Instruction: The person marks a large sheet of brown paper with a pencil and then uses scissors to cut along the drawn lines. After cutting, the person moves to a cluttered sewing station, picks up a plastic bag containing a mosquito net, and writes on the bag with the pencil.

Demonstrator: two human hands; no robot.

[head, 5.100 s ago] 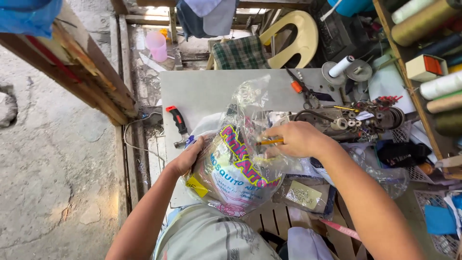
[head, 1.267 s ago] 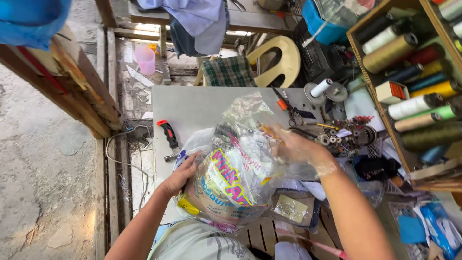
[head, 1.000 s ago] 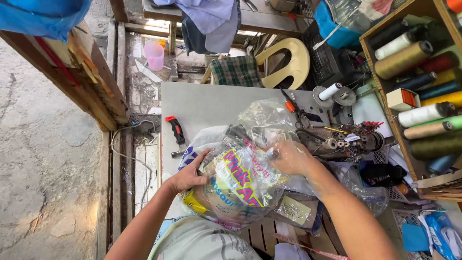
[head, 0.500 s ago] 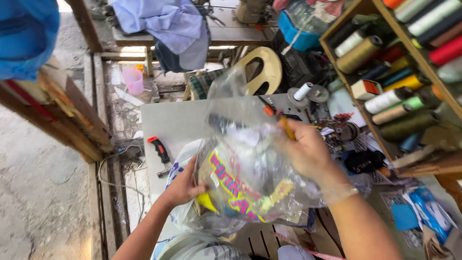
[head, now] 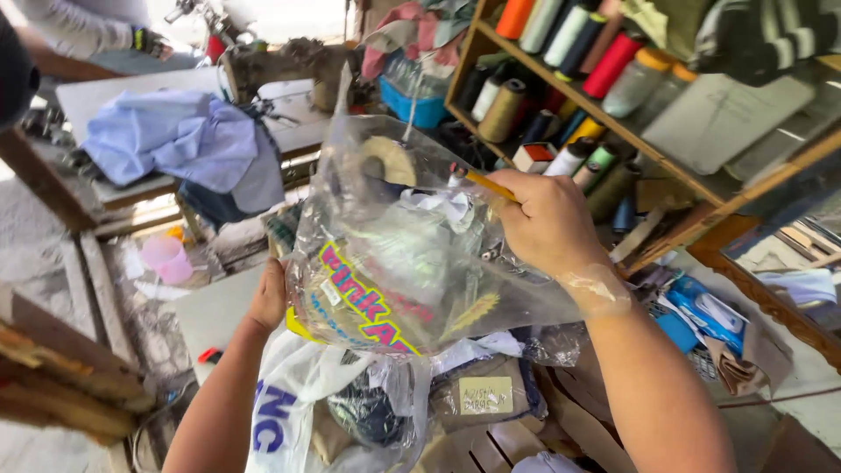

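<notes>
Between the hands: a clear plastic bag with pink and yellow printing [head: 412, 254], held up off the work surface at chest height, with pale bundled contents that the crinkled film blurs.
Right hand [head: 547, 219]: closed on the bag's upper right edge, fingers pinched on the film; a thin yellow stick [head: 491, 186], perhaps a pencil, pokes out from the same grip.
Left hand [head: 267, 298]: flat against the bag's lower left side, palm pressed to the film, fingers hidden behind it.
Spacing: the hands are well apart, with the bag spanning the gap.
Step in hand: by my reading the bag is lifted and steadied for a look at what is inside.
What the handling calls for: the film is slack and the load sits low, so support from below seems needed to keep it from sagging or slipping.
Just below: a white plastic bag with blue lettering [head: 289, 403] and a small clear packet with a pale yellow label [head: 482, 394] lie on the heap.
Surface: a grey tabletop [head: 215, 307] shows to the left.
Right side: a wooden shelf [head: 692, 180] carries coloured thread cones [head: 504, 109].
Behind: a light blue cloth [head: 175, 140] is draped on another table, with a pink plastic cup [head: 166, 258] on the floor.
Far corner: another person's pale sleeve [head: 79, 31].
</notes>
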